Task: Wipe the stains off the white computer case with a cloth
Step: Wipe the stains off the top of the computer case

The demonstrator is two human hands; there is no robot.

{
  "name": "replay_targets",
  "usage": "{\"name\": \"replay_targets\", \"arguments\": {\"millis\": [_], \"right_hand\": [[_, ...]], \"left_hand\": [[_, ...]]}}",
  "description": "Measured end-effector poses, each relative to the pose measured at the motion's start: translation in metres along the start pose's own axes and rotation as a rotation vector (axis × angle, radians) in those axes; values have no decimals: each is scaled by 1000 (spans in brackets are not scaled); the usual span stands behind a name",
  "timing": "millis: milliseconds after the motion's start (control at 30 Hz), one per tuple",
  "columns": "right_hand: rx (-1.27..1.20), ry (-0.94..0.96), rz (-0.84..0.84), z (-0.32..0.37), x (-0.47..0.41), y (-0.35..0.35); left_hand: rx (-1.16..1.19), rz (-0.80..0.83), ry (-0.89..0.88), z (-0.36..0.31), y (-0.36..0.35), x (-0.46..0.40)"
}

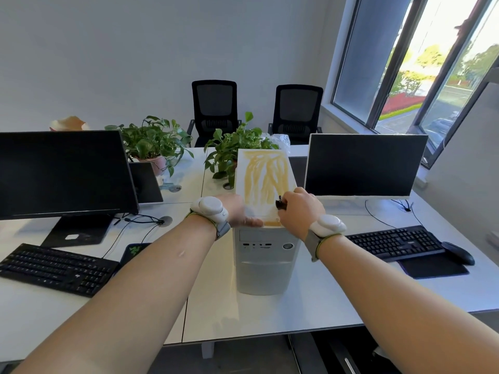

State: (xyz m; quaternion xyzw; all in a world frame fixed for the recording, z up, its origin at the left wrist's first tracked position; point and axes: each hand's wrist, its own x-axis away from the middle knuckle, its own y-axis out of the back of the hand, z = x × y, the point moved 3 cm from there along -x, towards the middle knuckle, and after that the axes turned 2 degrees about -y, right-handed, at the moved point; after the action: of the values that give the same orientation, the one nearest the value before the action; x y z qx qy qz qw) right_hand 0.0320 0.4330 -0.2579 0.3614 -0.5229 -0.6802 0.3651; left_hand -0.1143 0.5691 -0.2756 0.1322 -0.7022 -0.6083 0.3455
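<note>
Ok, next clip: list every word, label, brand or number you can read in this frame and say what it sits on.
No text can be read.
Green logo on the black mouse pad: an emblem, no letters.
White label on the left monitor's base: blurred.
Keycaps on both keyboards: too small.
Marks by the ports on the white computer case: too small.

A green emblem, possibly a brand logo, marks the black mouse pad (pixel 135 251); no lettering is readable.
</note>
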Motion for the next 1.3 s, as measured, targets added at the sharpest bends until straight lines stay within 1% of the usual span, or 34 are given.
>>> {"name": "replay_targets", "arguments": {"millis": [100,200,300,433,567,667,767,867,933,1000,1100,1200,1300], "right_hand": [[25,-31,61,0,-9,9],[48,3,154,11,-12,13],[42,69,184,36,-12,8],[129,129,192,77,-16,3],[160,206,201,108,-18,-1],[139,209,214,112,-14,2],[82,234,248,101,-1,8],[44,300,235,88,13,11],[40,285,234,79,17,11],[-9,232,221,66,17,10],[-177,90,199,37,15,12],[-277,-1,187,18,15,14],[-299,-86,151,1,14,17]], "left_hand": [[96,-4,-19,1,5,9],[185,34,-5,12,14,22],[142,20,1,17,19,26],[120,3,20,16,18,21],[89,-18,11,15,17,19],[8,-19,29,14,19,19],[35,-24,95,18,21,17],[11,-66,51,15,25,12],[-28,-45,19,9,29,13],[-34,-1,45,9,31,12],[-53,58,48,10,31,14],[-25,46,43,7,31,16],[-8,56,51,6,33,18]]}}
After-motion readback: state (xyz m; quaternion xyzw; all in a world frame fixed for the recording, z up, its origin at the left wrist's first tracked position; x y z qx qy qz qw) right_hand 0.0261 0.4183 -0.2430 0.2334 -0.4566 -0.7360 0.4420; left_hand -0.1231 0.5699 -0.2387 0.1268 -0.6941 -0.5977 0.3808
